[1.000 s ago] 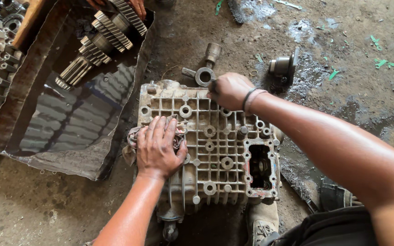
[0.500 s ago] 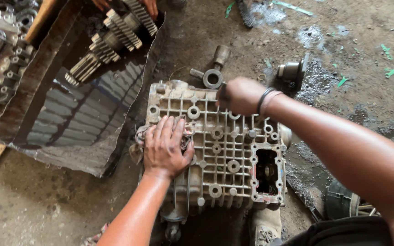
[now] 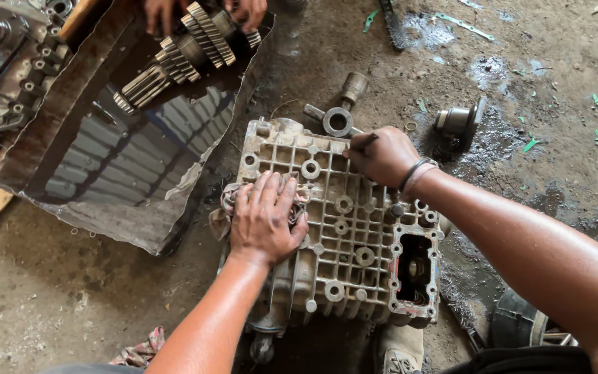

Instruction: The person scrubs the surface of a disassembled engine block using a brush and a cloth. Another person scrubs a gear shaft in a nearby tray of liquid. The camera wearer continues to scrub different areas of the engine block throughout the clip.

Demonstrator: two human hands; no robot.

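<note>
A ribbed grey gearbox casing (image 3: pixel 344 228) lies flat on the oily concrete floor (image 3: pixel 70 305). The left hand (image 3: pixel 266 220), fingers spread, presses a rag (image 3: pixel 224 211) against its near-left side. The right hand (image 3: pixel 382 156) is closed around a thin dark tool (image 3: pixel 365 142) (its tip hidden) at the far edge. Beyond, another person's hands (image 3: pixel 243 10) hold a gear shaft (image 3: pixel 185 48) over a metal tray (image 3: pixel 105 166).

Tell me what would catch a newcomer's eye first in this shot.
The ribbed metal gearbox casing in the middle of the oily concrete floor dominates, with the left hand pressing a dirty rag on it and the right hand gripping a thin tool at its far edge. At upper left, a gear shaft lies in a dented tray of dark oil, touched by another person's hands.
</note>
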